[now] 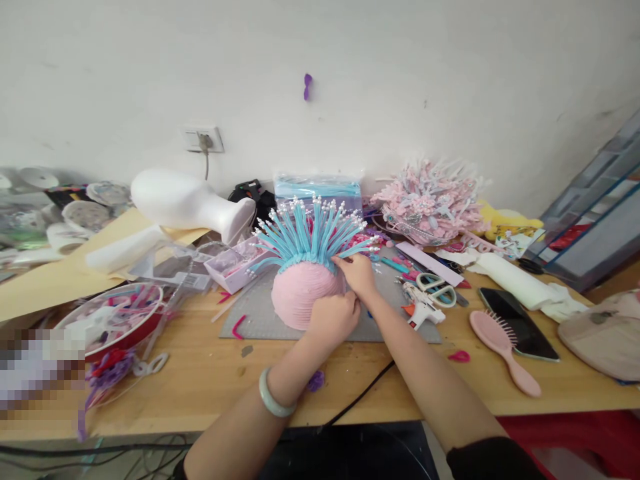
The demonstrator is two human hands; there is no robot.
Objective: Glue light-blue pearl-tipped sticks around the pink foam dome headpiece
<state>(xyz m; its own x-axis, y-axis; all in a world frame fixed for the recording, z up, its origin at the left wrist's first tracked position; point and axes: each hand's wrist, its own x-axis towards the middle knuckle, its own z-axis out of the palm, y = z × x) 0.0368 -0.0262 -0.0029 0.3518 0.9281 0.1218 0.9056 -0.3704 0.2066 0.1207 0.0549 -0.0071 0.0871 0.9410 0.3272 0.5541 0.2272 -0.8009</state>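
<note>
A rounded pink cap [303, 297] with ribbed rows sits in front of me on the grey cutting mat [255, 320]. Along its far side, a fan of blue pipe cleaners [310, 240] stands up, tipped with white beads. My left hand [334, 317] is curled closed against the cap's near right side, its fingertips hidden. Just beyond it, my right hand [358, 275] pinches at the right end of the blue row, where the stems meet the cap. A white glue gun [423, 310] and white-handled scissors [437, 290] lie to the right.
Further right are a pink hairbrush [503, 347], a phone [520, 323] and a white roll [515, 277]. A pink beaded headpiece [430, 207] stands behind. At left are a white foam mannequin head [185, 203] and a basket [157, 300] of scraps. A black cable [363, 393] crosses the table's front edge.
</note>
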